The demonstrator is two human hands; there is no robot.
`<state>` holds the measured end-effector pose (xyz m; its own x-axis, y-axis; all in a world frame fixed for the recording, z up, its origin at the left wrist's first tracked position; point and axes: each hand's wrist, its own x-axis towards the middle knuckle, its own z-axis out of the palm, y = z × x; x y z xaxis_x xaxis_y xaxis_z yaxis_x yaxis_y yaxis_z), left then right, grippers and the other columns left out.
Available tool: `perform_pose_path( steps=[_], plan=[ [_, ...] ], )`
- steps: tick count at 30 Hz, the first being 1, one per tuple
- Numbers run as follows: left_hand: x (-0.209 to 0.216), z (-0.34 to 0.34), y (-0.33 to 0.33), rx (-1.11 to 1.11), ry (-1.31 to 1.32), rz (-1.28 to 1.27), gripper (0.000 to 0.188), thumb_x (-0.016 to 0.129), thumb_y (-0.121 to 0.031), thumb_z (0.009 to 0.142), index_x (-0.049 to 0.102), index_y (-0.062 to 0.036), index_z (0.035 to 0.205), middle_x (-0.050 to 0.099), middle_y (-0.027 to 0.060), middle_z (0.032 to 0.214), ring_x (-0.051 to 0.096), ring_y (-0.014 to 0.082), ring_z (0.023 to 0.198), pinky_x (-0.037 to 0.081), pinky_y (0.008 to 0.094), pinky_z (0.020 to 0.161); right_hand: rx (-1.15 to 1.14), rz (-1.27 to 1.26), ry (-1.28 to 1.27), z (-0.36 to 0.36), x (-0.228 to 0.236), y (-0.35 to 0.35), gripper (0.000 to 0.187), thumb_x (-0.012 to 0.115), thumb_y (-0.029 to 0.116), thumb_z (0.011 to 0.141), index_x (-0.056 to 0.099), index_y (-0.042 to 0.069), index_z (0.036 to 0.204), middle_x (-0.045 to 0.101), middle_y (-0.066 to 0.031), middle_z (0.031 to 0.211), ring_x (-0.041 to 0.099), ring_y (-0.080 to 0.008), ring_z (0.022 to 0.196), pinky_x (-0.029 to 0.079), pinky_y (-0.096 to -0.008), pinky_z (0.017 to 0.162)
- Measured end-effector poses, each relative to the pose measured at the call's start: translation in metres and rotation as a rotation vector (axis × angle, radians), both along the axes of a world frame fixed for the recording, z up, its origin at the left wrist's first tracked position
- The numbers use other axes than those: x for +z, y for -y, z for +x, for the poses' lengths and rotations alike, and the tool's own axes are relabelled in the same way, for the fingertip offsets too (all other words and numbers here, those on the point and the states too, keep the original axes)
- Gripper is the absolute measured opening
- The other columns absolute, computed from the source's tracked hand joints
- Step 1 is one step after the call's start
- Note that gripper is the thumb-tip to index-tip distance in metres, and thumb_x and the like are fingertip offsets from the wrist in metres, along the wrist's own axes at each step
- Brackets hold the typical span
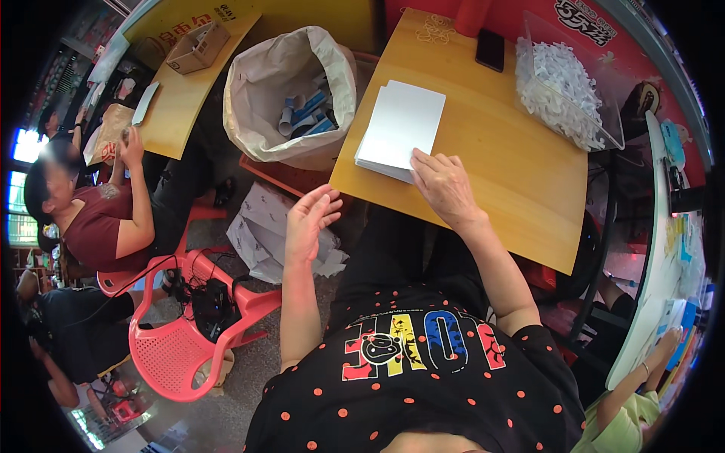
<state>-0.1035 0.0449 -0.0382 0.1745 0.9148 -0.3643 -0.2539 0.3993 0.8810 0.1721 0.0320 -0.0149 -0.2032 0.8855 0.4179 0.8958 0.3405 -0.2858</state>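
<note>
A stack of white paper sheets (402,124) lies on the yellow wooden table (506,204), close to its near left corner. Its layers sit slightly out of line along the left side and near edge. My right hand (447,185) is at the near right corner of the stack, with bent fingers closed on the sheets' edge; the thumb is mostly hidden. Off the table's near left corner, my left hand (308,220) hangs in the air, palm turned inward. Its fingers are loosely bent and apart, and nothing is in them.
A clear bin (563,94) of small white plastic pieces, a dark phone (490,50) and rubber bands (435,30) are on the table. Left stands a white sack (249,98) with blue and white scraps. A pink chair (170,362) holds cables; a co-worker (106,219) sits beyond.
</note>
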Motion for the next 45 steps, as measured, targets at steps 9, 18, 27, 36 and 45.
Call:
perform_pose_path(
  steps=[9, 18, 27, 36, 45],
  plan=[
    [0.003, 0.023, 0.001, -0.144, 0.289, -0.128, 0.043, 0.046, -0.036, 0.097, 0.055, 0.0002, 0.119, 0.063, 0.0160, 0.114, 0.065, 0.0253, 0.099, 0.055, 0.0356, 0.077, 0.111, 0.320, -0.223, 0.001, 0.017, 0.003, 0.020, 0.066, 0.000, 0.076, 0.064, 0.002, 0.095, 0.067, -0.0080, 0.095, 0.064, -0.0234, 0.081, 0.048, -0.0320, 0.067],
    [0.036, 0.041, -0.011, -0.058, 0.845, -0.277, 0.049, 0.048, -0.032, 0.096, 0.043, -0.0002, 0.133, 0.055, 0.0181, 0.125, 0.057, 0.0285, 0.113, 0.048, 0.0426, 0.094, 0.373, 0.032, -0.481, -0.001, 0.053, 0.059, 0.017, 0.068, 0.000, 0.076, 0.065, 0.003, 0.093, 0.066, -0.0080, 0.086, 0.064, -0.0236, 0.078, 0.050, -0.0332, 0.069],
    [0.042, 0.048, 0.014, -0.063, 0.087, 0.280, 0.033, 0.047, 0.013, 0.079, 0.066, 0.0030, 0.103, 0.066, 0.0162, 0.106, 0.063, 0.0231, 0.103, 0.049, 0.0326, 0.090, 0.136, -0.509, -1.244, 0.012, 0.052, 0.058, 0.008, 0.068, 0.008, 0.081, 0.067, 0.001, 0.080, 0.065, -0.0042, 0.084, 0.059, -0.0127, 0.081, 0.044, -0.0266, 0.077],
    [0.067, 0.059, 0.024, -0.383, -0.566, 1.262, 0.024, 0.055, 0.012, 0.069, 0.069, 0.0006, 0.084, 0.065, 0.0136, 0.113, 0.055, 0.0325, 0.117, 0.045, 0.0391, 0.098, 0.021, -0.722, -1.538, 0.022, 0.001, 0.038, 0.011, 0.068, 0.012, 0.083, 0.070, 0.002, 0.085, 0.068, -0.0070, 0.094, 0.060, -0.0119, 0.086, 0.044, -0.0265, 0.084],
    [0.053, 0.047, 0.047, -0.043, 0.103, 0.039, 0.021, 0.054, -0.006, 0.091, 0.061, 0.0051, 0.108, 0.065, 0.0143, 0.100, 0.068, 0.0204, 0.082, 0.052, 0.0226, 0.058, 0.037, -0.142, -1.036, 0.021, 0.025, 0.042, 0.005, 0.069, 0.001, 0.080, 0.068, -0.003, 0.082, 0.067, -0.0034, 0.080, 0.056, -0.0077, 0.072, 0.042, -0.0243, 0.063]
  ],
)
